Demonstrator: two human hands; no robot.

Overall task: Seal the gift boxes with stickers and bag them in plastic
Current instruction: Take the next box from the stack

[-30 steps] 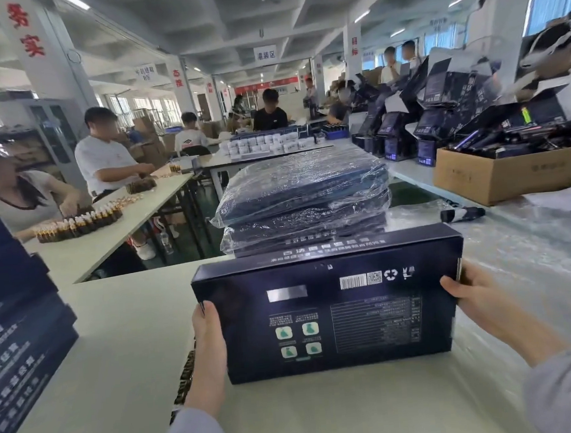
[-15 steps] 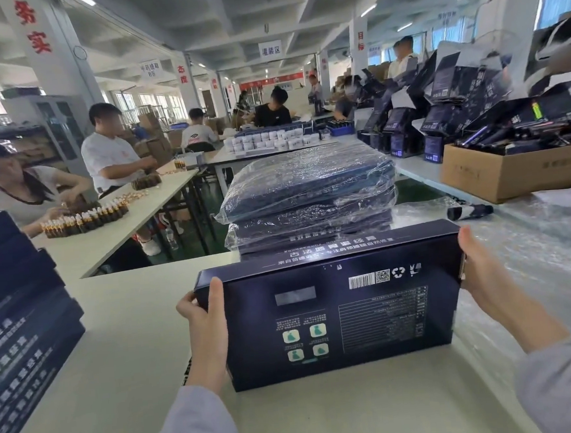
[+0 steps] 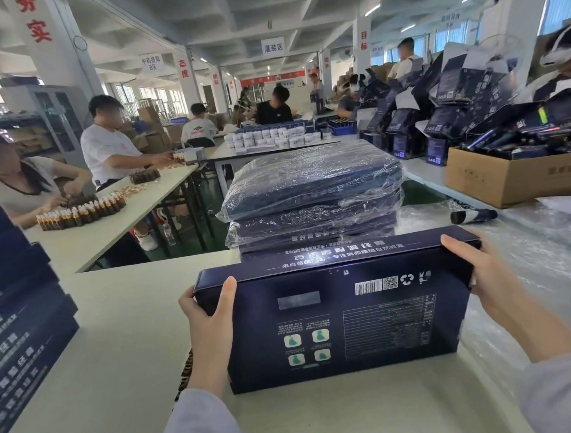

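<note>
**Two hands, one box [image 3: 345,313], easy to fumble**

My left hand [image 3: 210,323] wraps the box's left end, thumb on its face; right hand [image 3: 484,276] grips the right end. It stands on its long edge on the near table [image 3: 116,329]. Held only by the ends, it could slip or tip onto the slick plastic [image 3: 534,266] at right. Just behind sits the bagged stack [image 3: 313,194].

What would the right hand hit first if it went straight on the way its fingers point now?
The right hand grips the gift box at its right end, fingers aimed forward-left. Past the box's top edge, the stack of plastic-bagged boxes probably comes first; the gap is unclear.
</note>
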